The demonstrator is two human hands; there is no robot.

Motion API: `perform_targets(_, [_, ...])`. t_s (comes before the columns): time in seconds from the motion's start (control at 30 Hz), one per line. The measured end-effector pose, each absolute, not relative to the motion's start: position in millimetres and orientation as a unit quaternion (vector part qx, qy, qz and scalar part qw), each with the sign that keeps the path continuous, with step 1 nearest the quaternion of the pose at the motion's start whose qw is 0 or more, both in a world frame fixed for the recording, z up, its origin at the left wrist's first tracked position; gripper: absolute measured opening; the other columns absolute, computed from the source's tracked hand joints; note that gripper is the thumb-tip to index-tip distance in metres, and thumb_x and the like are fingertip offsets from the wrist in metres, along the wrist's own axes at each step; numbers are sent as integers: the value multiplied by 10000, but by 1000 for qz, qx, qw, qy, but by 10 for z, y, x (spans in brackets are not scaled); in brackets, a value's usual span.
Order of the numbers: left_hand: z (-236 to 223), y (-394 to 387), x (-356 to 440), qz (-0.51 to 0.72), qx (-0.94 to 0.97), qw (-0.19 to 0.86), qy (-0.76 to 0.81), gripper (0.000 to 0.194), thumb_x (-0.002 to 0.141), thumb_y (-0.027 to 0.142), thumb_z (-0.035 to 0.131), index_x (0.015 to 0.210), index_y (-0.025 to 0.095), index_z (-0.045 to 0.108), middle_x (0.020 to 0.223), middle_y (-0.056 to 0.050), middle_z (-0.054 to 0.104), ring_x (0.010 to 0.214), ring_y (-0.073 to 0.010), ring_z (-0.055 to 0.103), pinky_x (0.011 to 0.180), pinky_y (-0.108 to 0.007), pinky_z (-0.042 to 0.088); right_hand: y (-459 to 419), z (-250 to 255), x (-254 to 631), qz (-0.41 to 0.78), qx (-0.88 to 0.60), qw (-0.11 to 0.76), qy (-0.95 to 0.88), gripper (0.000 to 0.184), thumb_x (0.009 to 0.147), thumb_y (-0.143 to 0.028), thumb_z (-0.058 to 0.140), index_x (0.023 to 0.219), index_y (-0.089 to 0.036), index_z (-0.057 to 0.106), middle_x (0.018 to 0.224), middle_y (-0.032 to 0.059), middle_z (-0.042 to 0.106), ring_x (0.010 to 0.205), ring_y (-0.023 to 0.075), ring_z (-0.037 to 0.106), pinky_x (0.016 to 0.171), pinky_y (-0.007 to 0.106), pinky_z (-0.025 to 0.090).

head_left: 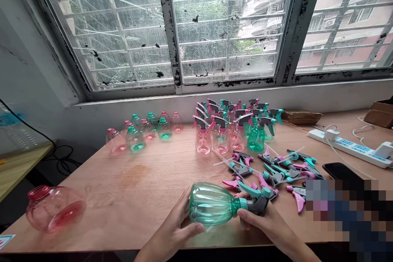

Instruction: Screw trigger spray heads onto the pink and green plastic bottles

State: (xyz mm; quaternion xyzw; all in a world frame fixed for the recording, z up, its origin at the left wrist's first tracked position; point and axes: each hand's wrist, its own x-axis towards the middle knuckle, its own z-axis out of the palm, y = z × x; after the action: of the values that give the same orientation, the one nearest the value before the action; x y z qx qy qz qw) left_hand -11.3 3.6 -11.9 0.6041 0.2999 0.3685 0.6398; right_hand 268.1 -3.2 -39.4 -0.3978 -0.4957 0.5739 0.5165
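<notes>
A clear green spray bottle [211, 204] lies sideways in the air above the table's front edge, its base to the left. My left hand [175, 221] is wrapped around the base end, thumb below. At the neck, my right hand [260, 219] grips the teal and grey spray head [256, 196], which sits on the bottle's mouth. Whether the collar is fully screwed down I cannot tell. Just beyond my right hand lies a heap of loose pink, teal and grey spray heads [276, 168] with white tubes.
Bottles with spray heads [221, 139] stand grouped at the back. Headless pink and green bottles [135, 139] stand back left; a pink bottle [55, 208] is at front left. A power strip [350, 147], phone [344, 170] and brown packet [301, 116] lie right. Windows line the back.
</notes>
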Motion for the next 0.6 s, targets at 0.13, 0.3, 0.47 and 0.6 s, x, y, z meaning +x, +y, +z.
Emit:
perform_targets(0.13, [-110,29,-109,359,621,618,322,962,873,346,787,1590,406,149,1623,-41,375,1508,-311,311,1222,-449,318,-41,-331,2678,573,-397,520,-494,466,763,-535,835,1022,-191,657,595,-31,685,518,148,589,558,288,467])
perform_targets(0.3, [-112,10,-116,351,635,599,339,1029,887,339,768,1600,397,28,1650,-55,322,1487,-313,352,1233,-460,288,-39,-329,2674,581,-391,518,-491,462,765,-531,836,1010,-188,647,598,-32,681,525,146,595,554,280,479])
perform_targets(0.47, [-78,9,-121,333,619,625,339,1090,871,387,773,1613,295,-21,1651,-67,324,1538,-290,238,1276,-426,186,-13,-469,2694,569,-405,507,-506,496,760,-533,839,1048,-177,648,602,-22,697,536,137,583,554,265,474])
perform_targets(0.6, [-65,15,-123,321,636,603,359,1031,877,380,765,1617,288,53,1670,-56,278,1554,-288,182,1281,-420,168,-14,-461,2697,568,-406,506,-507,485,763,-529,838,1044,-181,651,600,-25,696,535,140,591,561,270,484])
